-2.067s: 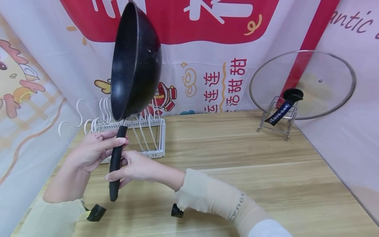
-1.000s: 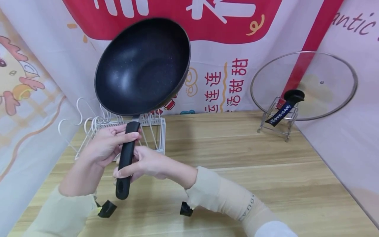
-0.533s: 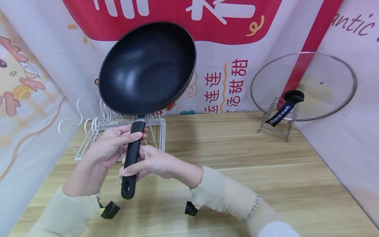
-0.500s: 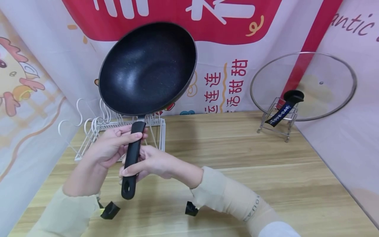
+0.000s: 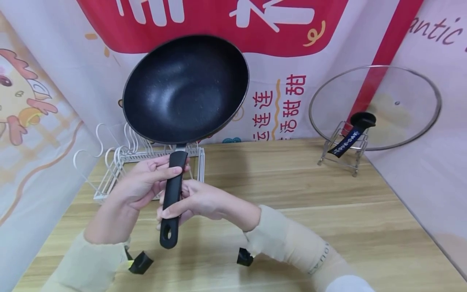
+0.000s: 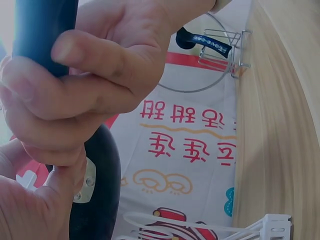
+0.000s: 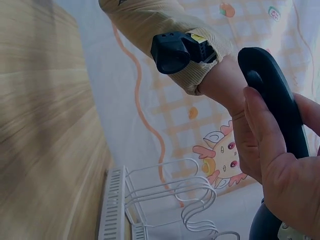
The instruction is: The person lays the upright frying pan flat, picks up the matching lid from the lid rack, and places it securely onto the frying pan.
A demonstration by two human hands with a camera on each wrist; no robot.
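A: Far left of the frame, a white wire rack [image 5: 149, 162] sits at the back of the wooden counter [image 5: 292, 211], its hoops standing upright, made to hold cookware on edge.

B: Just in front of it, the left hand [image 5: 140, 186] has its fingers curled round the upper part of the wok's black handle [image 5: 172, 198], thumb laid across the front. That looks like the steadying grip, close to the bowl where the weight is.

A: And the black wok [image 5: 186, 89] itself is held up in the upper centre, clear of the counter, tilted so its dark inside faces the camera.

B: Next along, the right hand [image 5: 193, 200] wraps the lower handle, fingers closed around it just above the hanging hole. Two hands stacked on one handle, probably because a wok held that steeply pulls hard.

A: Moving right, bare counter, then at the far right a glass lid [image 5: 375, 107] propped upright in a metal stand [image 5: 343, 150], well apart from the wok.

B: Its black knob [image 5: 362, 119] faces us.
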